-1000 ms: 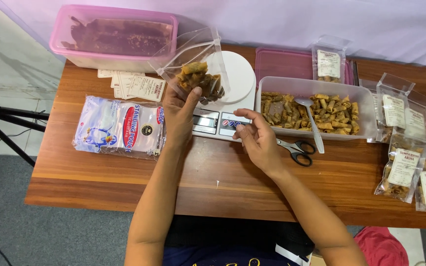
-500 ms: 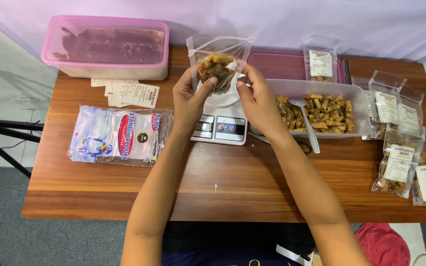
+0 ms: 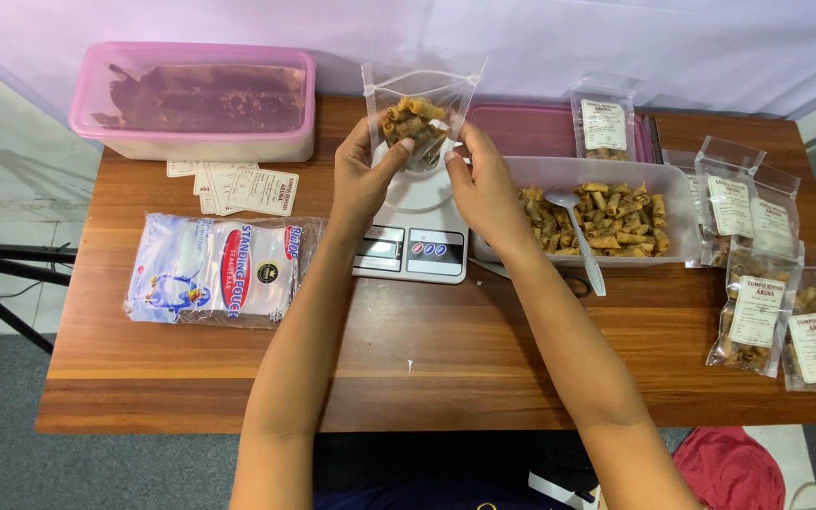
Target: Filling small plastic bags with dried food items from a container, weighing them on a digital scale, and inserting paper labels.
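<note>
Clear plastic pouch [image 3: 419, 111] of fried snacks is pinched between left hand [image 3: 363, 179] and right hand [image 3: 484, 185]. White scale [image 3: 415, 229] sits just beneath them.

Bright, even, sharp; soft shadows.

Wooden table [image 3: 427, 368] on grey floor [image 3: 2, 453], pale wall [image 3: 616, 38] behind
</note>
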